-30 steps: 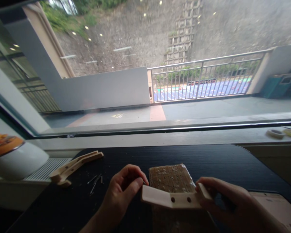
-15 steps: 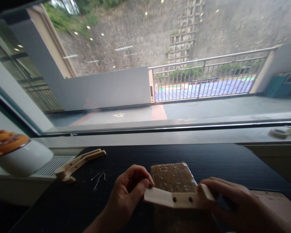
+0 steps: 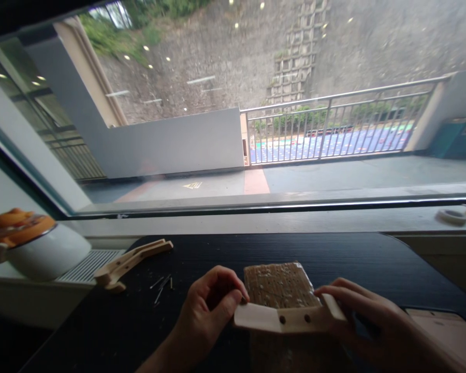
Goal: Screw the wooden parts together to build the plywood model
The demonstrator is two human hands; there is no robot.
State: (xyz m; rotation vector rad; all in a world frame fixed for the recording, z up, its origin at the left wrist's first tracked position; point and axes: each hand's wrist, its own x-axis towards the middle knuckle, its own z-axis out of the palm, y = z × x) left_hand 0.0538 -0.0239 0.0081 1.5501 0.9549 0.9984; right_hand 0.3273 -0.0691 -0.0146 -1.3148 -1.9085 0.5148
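Nudged left hand (image 3: 213,300) inward, narrowed, can't tell if pinching anything; gripping wooden piece (image 3: 294,320) with right hand (image 3: 367,313). Could twist if held one-ended.

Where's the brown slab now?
Head view, lower centre: the brown slab lies on the black table between the left hand and right hand, partly behind the held wooden piece.

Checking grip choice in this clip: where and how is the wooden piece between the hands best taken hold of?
Probably by the right end of the wooden piece, coming from the right, as the right hand does: the raised block there likely gives a hold, leaving both holes uncovered.
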